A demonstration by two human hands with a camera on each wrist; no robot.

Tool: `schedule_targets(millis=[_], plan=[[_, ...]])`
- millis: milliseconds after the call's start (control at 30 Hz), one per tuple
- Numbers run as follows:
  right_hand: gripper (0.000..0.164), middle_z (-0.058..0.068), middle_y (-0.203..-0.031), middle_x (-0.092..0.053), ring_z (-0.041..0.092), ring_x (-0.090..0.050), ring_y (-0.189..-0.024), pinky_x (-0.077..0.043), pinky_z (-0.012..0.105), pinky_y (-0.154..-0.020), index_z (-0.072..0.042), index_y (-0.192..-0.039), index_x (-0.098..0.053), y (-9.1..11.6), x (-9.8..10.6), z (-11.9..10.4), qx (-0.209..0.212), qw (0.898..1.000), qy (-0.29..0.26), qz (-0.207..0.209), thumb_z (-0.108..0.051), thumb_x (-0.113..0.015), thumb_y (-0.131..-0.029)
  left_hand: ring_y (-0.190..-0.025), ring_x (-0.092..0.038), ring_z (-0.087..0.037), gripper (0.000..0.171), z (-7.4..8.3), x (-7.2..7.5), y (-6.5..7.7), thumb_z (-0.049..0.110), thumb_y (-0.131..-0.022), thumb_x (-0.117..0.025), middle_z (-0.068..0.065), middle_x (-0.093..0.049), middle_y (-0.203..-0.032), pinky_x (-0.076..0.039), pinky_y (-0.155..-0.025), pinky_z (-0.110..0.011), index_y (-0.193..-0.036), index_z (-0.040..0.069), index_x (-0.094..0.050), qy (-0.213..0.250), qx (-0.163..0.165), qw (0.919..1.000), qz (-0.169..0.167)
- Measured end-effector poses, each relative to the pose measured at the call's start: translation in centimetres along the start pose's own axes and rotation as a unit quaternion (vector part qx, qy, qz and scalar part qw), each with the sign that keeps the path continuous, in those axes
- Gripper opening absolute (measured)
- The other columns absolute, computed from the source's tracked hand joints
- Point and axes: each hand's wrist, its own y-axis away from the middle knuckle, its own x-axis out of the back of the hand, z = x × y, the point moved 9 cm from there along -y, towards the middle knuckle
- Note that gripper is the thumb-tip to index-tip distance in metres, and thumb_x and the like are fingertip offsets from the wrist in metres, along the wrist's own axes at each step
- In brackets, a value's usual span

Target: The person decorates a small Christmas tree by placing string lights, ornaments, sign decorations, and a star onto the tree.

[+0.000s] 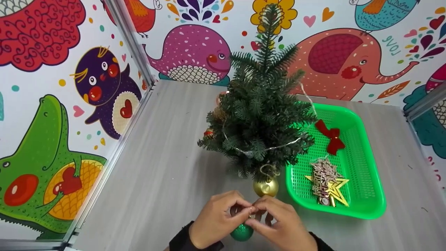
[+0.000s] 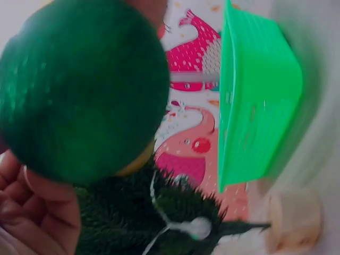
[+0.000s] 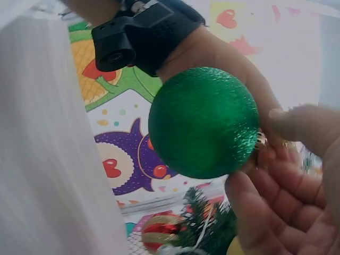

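A glittery green Christmas bauble (image 1: 241, 233) hangs below my two hands, in front of a small artificial Christmas tree (image 1: 259, 115). My left hand (image 1: 214, 219) and my right hand (image 1: 284, 223) meet over it, finger and thumb pinching at its top. Its gold cap (image 3: 261, 139) shows beside the fingers in the right wrist view; any string there is too small to make out. Close behind the fingertips, a gold bauble (image 1: 265, 187) hangs by a twine loop from a low front branch. The green bauble (image 2: 85, 90) covers much of the left wrist view.
Right of the tree stands a green plastic basket (image 1: 374, 188) holding a red bow (image 1: 332, 137), glittery snowflake ornaments (image 1: 323, 174) and a gold star (image 1: 338, 191). A light string (image 1: 275, 148) wraps the tree. A red-and-gold striped bauble (image 3: 161, 232) hangs on its left side. Cartoon-printed walls enclose the table.
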Motion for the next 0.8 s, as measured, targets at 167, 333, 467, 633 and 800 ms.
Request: schedule_targets(millis=[167, 333, 467, 633, 800], plan=[[0.032, 0.000, -0.093, -0.064, 0.003, -0.056, -0.072, -0.045, 0.010, -0.064, -0.013, -0.102, -0.063, -1.5, 0.2, -1.2, 0.013, 0.999, 0.041, 0.018, 0.007, -0.072, -0.079, -0.083, -0.061, -0.005, 0.020, 1.1, 1.4, 0.0, 0.003, -0.089, -0.066, -0.002, -0.065, -0.096, -0.050, -0.070, -0.016, -0.107, 0.011, -0.065, -0.020, -0.063, 0.9973, 0.033], [0.021, -0.002, -0.091, -0.062, 0.000, -0.052, -0.068, -0.042, 0.008, -0.060, -0.015, -0.099, -0.064, -2.9, 0.3, -2.6, 0.045, 0.991, 0.123, 0.037, 0.000, -0.069, -0.084, -0.089, -0.063, -0.012, 0.027, 1.4, 2.9, -0.2, -0.005, -0.083, -0.068, -0.008, -0.065, -0.099, -0.053, -0.074, -0.020, -0.108, 0.004, -0.067, -0.005, -0.109, 0.9929, 0.049], [0.008, -0.004, -0.089, -0.061, 0.001, -0.054, -0.069, -0.044, 0.012, -0.059, -0.015, -0.096, -0.067, -3.9, 0.3, -3.5, 0.076, 0.964, 0.244, 0.071, -0.013, -0.060, -0.092, -0.079, -0.057, -0.009, 0.032, 1.2, 4.2, -0.4, -0.010, -0.083, -0.067, -0.008, -0.064, -0.100, -0.050, -0.066, -0.020, -0.112, 0.005, -0.066, 0.003, -0.112, 0.9914, 0.067], [0.019, -0.003, -0.079, -0.061, 0.006, -0.056, -0.062, -0.048, 0.019, -0.053, -0.013, -0.093, -0.070, -5.3, -0.4, -3.7, 0.082, 0.920, 0.367, 0.113, -0.020, -0.053, -0.096, -0.074, -0.052, -0.008, 0.027, 1.1, 5.9, -0.6, -0.006, -0.086, -0.065, -0.006, -0.063, -0.097, -0.047, -0.061, -0.020, -0.111, 0.005, -0.067, -0.063, -0.116, 0.9840, 0.120], [0.022, -0.002, -0.078, -0.068, 0.005, -0.061, -0.059, -0.049, 0.019, -0.053, -0.012, -0.099, -0.070, -5.9, -1.1, -3.2, 0.045, 0.909, 0.395, 0.122, -0.023, -0.051, -0.099, -0.074, -0.056, -0.009, 0.016, 1.2, 6.8, -0.8, 0.001, -0.090, -0.064, -0.006, -0.064, -0.094, -0.047, -0.063, -0.014, -0.104, 0.005, -0.069, -0.149, -0.121, 0.9642, 0.183]])
